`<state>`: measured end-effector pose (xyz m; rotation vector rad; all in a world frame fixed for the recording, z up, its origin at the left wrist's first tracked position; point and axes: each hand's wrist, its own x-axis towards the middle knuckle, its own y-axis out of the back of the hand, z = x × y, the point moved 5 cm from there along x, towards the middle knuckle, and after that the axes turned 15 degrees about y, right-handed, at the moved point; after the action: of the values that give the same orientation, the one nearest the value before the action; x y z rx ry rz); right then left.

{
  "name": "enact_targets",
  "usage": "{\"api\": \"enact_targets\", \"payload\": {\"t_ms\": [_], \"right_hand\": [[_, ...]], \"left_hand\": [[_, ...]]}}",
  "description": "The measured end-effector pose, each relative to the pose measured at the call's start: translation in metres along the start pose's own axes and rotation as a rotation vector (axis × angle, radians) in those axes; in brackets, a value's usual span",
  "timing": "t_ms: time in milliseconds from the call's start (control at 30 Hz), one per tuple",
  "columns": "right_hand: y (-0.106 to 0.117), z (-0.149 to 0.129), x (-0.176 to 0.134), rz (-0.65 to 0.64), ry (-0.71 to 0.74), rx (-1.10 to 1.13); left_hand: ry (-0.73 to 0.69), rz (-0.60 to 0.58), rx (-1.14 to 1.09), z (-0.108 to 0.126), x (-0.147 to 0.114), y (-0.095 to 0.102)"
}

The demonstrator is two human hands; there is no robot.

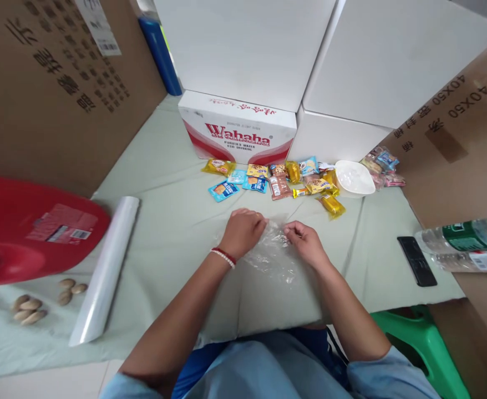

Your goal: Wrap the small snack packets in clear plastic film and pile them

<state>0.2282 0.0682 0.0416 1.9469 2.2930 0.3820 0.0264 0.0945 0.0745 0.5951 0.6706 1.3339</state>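
Note:
A crumpled sheet of clear plastic film [274, 257] stretches between my hands, low over the pale green cloth. My left hand [243, 228] is closed on its left edge, a red and white beaded bracelet [223, 256] at the wrist. On the other side my right hand [305, 241] pinches the film between thumb and fingers. Beyond them lie several wrapped snacks [280, 187] in yellow, blue and brown packets. A white plastic bowl [355, 178] stands at the right end of the snacks, with something clear inside that I cannot make out.
A Wahaha carton [239, 127] stands behind the snacks. On the left are a film roll [106, 271], a red jug [39, 227] and several brown nut-like pieces [29, 308]. To the right lie a black phone [417, 260] and water bottles [468, 238]; a green stool [430, 338] stands below.

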Motion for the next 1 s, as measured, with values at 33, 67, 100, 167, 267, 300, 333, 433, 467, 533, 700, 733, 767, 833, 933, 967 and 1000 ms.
{"api": "enact_targets", "payload": {"t_ms": [33, 67, 100, 167, 267, 300, 333, 433, 467, 533, 700, 733, 767, 833, 933, 967, 1000], "right_hand": [[0.005, 0.003, 0.001, 0.025, -0.018, 0.013], [0.011, 0.006, 0.001, 0.053, -0.047, 0.035], [0.017, 0.011, 0.000, 0.079, -0.085, 0.066], [0.027, 0.021, -0.004, 0.124, -0.162, 0.137], [0.041, 0.034, -0.009, 0.191, -0.216, 0.181], [0.044, 0.038, -0.010, 0.213, -0.217, 0.177], [0.048, 0.041, -0.010, 0.230, -0.214, 0.167], [0.055, 0.050, -0.009, 0.243, -0.211, 0.113], [0.057, 0.053, -0.008, 0.236, -0.213, 0.093], [0.062, 0.060, -0.006, 0.223, -0.220, 0.054], [0.074, 0.072, 0.010, 0.196, -0.177, -0.099], [0.077, 0.070, 0.014, 0.190, -0.156, -0.152], [0.080, 0.065, 0.017, 0.196, -0.122, -0.219], [0.088, 0.047, 0.018, 0.267, -0.004, -0.394], [0.083, 0.005, 0.005, 0.353, 0.254, -0.611], [0.073, -0.007, -0.002, 0.315, 0.341, -0.644], [0.060, -0.016, -0.010, 0.239, 0.420, -0.667]], "left_hand": [[0.067, -0.022, -0.067, -0.007, 0.003, -0.001], [0.125, -0.021, -0.146, -0.015, 0.006, -0.001], [0.171, 0.004, -0.226, -0.023, 0.007, 0.000], [0.240, 0.074, -0.342, -0.039, 0.007, 0.002], [0.330, 0.128, -0.391, -0.056, 0.005, 0.001], [0.357, 0.134, -0.399, -0.061, 0.005, 0.000], [0.382, 0.138, -0.411, -0.065, 0.005, -0.001], [0.471, 0.143, -0.439, -0.080, 0.006, -0.003], [0.502, 0.142, -0.437, -0.086, 0.006, -0.004], [0.557, 0.149, -0.412, -0.097, 0.006, -0.002], [0.595, 0.306, -0.229, -0.103, -0.002, 0.016], [0.544, 0.397, -0.134, -0.096, -0.005, 0.024], [0.466, 0.483, -0.028, -0.085, -0.008, 0.031], [0.246, 0.532, 0.161, -0.060, -0.009, 0.035], [-0.100, 0.219, 0.291, -0.031, 0.000, 0.014], [-0.175, 0.107, 0.314, -0.027, 0.004, 0.004], [-0.217, 0.021, 0.329, -0.027, 0.009, -0.005]]}}
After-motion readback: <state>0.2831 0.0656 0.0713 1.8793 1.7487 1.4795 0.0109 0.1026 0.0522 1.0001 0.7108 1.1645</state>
